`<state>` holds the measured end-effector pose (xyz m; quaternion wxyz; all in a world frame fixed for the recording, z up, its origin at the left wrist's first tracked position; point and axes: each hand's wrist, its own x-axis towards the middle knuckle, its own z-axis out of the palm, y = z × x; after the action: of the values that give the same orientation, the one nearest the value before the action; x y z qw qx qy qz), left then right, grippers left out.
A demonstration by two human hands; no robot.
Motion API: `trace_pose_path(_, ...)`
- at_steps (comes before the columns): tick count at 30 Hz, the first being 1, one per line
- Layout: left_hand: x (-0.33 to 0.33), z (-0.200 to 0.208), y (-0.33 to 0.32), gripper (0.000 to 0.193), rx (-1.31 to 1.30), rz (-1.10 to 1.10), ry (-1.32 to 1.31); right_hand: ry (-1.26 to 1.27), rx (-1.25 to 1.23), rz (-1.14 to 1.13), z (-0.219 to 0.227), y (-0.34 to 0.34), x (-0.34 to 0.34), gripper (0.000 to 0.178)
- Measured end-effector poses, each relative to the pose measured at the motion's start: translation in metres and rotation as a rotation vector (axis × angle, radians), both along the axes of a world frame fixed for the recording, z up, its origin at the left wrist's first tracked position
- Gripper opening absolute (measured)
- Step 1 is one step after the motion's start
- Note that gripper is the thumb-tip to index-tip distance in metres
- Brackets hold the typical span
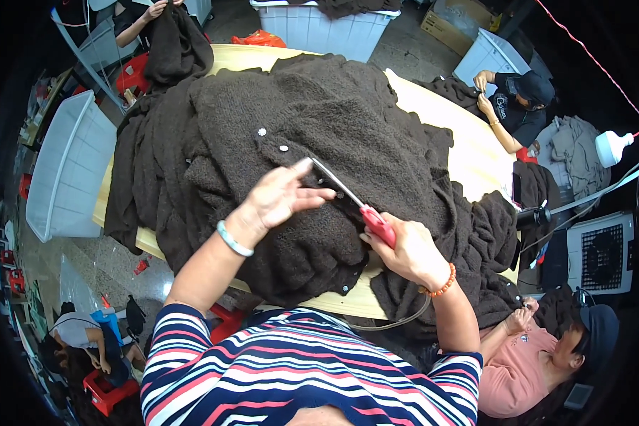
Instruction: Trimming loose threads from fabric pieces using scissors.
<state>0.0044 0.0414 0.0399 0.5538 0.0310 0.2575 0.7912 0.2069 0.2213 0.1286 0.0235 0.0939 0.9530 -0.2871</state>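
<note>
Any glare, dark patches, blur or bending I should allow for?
All in the head view: table washed out at upper right; dark cloth loses detail in its folds; white tub at left bows toward the picture's rim; left grip looks slightly soft, perhaps motion blur.

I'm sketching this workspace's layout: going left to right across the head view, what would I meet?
White plastic bin → left hand → right hand gripping a red-handled tool → upper co-worker's black cap → white light bulb.
</note>
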Motion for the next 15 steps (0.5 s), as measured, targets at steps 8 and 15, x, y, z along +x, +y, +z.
trace_pose_path(8, 0.022, -0.037, 0.016, 0.024, -0.035, 0.165, 0.086, -0.161, 0.140, -0.051, 0.006, 0.013, 0.061, 0.025)
trace_pose_path(15, 0.024, -0.051, 0.012, 0.020, -0.059, 0.118, 0.097, -0.135, 0.143, 0.015, -0.002, 0.005, 0.038, 0.028)
